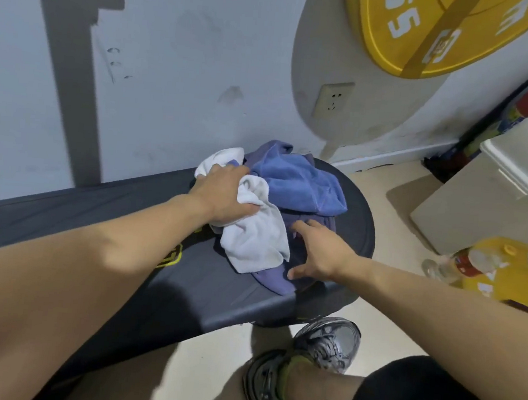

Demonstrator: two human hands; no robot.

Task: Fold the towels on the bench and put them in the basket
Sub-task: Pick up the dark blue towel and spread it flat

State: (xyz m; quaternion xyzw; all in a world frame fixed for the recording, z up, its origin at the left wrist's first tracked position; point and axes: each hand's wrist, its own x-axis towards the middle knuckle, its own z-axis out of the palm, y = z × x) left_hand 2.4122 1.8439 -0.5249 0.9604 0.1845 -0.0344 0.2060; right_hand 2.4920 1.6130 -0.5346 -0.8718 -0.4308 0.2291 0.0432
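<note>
Gripping the white towel [253, 231], the left hand [225, 193] closes its grip round a bunched fold near that towel's upper part, fingers curled into the cloth. From the grip the white towel hangs down and toward the near edge of the counter [96, 204], its loose end lying over a dark purple towel [270, 278]. A brighter blue towel [302, 184] is crumpled just beyond and to the right of the left hand, touching the white one, close to the counter's far edge by the wall. All three towels sit in one heap at the rounded right end of the counter.

The right hand [318, 252] lies on the dark purple towel just right of the white towel's hanging end, its grip wide: fingers spread and fairly straight, thumb out toward the near edge, holding nothing.

On the floor to the right stand a white box [496, 188], a yellow weight plate [505, 272] and a plastic bottle [461, 265]. A grey shoe [330, 342] shows below the counter's end.
</note>
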